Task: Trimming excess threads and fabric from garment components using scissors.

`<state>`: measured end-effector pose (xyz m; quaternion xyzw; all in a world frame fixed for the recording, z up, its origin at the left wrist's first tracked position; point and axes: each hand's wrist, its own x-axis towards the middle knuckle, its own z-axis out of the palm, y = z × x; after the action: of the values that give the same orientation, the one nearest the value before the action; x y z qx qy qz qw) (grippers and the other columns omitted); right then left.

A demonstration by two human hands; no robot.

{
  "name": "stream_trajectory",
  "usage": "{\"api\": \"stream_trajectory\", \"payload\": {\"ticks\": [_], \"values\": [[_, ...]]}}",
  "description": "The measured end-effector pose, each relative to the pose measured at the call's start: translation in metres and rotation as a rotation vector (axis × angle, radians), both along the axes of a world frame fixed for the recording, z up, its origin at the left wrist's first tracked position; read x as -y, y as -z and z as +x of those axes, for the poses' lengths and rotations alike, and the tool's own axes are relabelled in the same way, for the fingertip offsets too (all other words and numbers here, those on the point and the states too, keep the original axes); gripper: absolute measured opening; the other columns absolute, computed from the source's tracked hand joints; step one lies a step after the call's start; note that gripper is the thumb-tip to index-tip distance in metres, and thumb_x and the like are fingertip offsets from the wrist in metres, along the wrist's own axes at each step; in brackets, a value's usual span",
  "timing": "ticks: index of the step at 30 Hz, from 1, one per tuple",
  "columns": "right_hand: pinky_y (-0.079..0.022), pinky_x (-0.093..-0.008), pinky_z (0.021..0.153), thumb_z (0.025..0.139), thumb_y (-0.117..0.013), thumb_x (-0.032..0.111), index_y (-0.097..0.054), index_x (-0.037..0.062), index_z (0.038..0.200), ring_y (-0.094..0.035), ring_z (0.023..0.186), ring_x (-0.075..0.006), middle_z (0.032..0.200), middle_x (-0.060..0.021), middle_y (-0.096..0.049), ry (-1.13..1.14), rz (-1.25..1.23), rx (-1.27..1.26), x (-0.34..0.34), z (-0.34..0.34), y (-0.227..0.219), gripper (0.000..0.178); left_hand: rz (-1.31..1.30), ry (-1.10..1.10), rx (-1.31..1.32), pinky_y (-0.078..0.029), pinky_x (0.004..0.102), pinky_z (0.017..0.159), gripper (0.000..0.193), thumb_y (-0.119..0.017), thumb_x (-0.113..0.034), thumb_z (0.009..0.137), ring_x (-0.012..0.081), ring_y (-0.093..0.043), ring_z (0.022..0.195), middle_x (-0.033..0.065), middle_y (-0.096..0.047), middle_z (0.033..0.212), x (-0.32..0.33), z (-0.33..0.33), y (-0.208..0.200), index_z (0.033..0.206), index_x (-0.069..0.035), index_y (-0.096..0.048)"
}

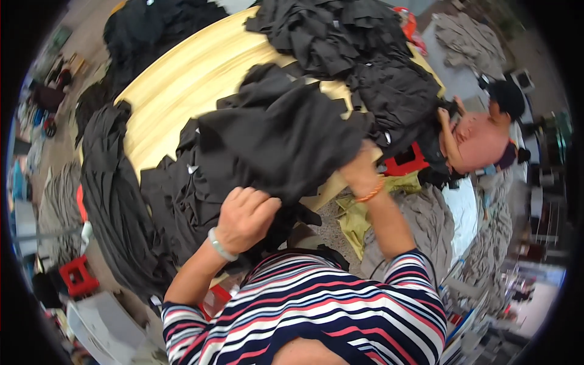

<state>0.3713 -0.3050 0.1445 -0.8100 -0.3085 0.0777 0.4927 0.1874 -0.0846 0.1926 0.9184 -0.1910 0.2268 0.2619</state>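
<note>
A dark black garment (283, 125) is spread and lifted between my hands over the table, its far side bulging and blurred by motion. My left hand (246, 216), with a pale bangle at the wrist, is closed on its near edge. At the garment's right edge is my right hand (362, 170), wearing an orange bracelet; it grips the cloth, with the fingers partly hidden and smeared. Under and left of the lifted piece lies a layer of similar black garments (173, 207) with small white tags. What kind of garment it is, I cannot tell.
The yellow wood-look table (201, 58) carries more black garment heaps (328, 36) at the back. Black cloth (112, 182) drapes over its left side. At the right a co-worker (480, 137) handles black cloth beside a red stool (404, 159). Grey fabric (420, 222) lies on the floor.
</note>
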Motion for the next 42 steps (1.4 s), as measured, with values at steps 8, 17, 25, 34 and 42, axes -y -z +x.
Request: {"api": "stream_trajectory", "payload": {"ticks": [8,17,25,34,42], "values": [[-0.05,-0.0458,0.057,0.083,-0.063,0.018,-0.064,0.0086,0.097,-0.063,0.066,-0.0376,0.079,-0.0226,-0.066,0.171,-1.174,0.86,0.234,0.299,-0.043,0.017,-0.217,-0.353,-0.251,-0.044,0.038,0.073,0.022,-0.072,-0.004,0.073,0.0292,-0.057,0.086,0.0092,-0.06,0.096,0.012,-0.002,0.057,0.092,-0.005,-0.062],[-0.046,-0.024,0.046,0.091,-0.065,0.027,-0.061,0.0061,0.097,-0.063,0.06,-0.0113,0.073,-0.003,-0.067,0.133,-0.367,-0.484,0.066,0.156,0.02,0.022,-0.149,-1.209,-0.25,-0.043,0.0385,0.096,0.056,-0.072,-0.014,0.082,0.0332,-0.049,0.117,0.0188,-0.051,0.125,-0.051,-0.096,0.103,0.131,-0.002,-0.049],[-0.05,-0.0254,0.066,0.089,-0.066,0.016,-0.051,-0.0007,0.129,-0.061,0.071,-0.0099,0.079,-0.0029,-0.068,-0.641,-0.316,-0.467,-0.073,-0.041,-0.008,0.046,-0.936,-1.073,-0.223,-0.042,0.0173,0.062,0.007,-0.067,-0.005,0.088,0.0022,-0.053,0.068,-0.0042,-0.063,0.08,-0.123,-0.138,0.141,0.093,-0.001,-0.068],[-0.046,-0.0216,0.052,0.088,-0.067,0.024,-0.061,0.0026,0.092,-0.061,0.065,-0.0076,0.075,-0.0027,-0.067,-0.742,-0.299,-0.793,-0.158,-0.099,-0.007,0.022,-1.19,-0.832,0.262,-0.041,0.0189,0.066,0.021,-0.068,-0.015,0.089,0.0032,-0.052,0.071,-0.0043,-0.063,0.086,-0.222,-0.086,0.005,0.104,-0.001,-0.068],[-0.044,-0.0202,0.048,0.09,-0.068,0.029,-0.065,0.0063,0.101,-0.063,0.067,-0.0074,0.081,-0.0023,-0.069,0.01,0.029,-0.307,-0.119,0.066,-0.046,0.026,-0.567,-0.887,0.029,-0.046,0.0281,0.076,0.028,-0.072,-0.02,0.083,0.0162,-0.058,0.087,0.0054,-0.064,0.096,-0.151,-0.088,0.042,0.105,-0.005,-0.064]]}}
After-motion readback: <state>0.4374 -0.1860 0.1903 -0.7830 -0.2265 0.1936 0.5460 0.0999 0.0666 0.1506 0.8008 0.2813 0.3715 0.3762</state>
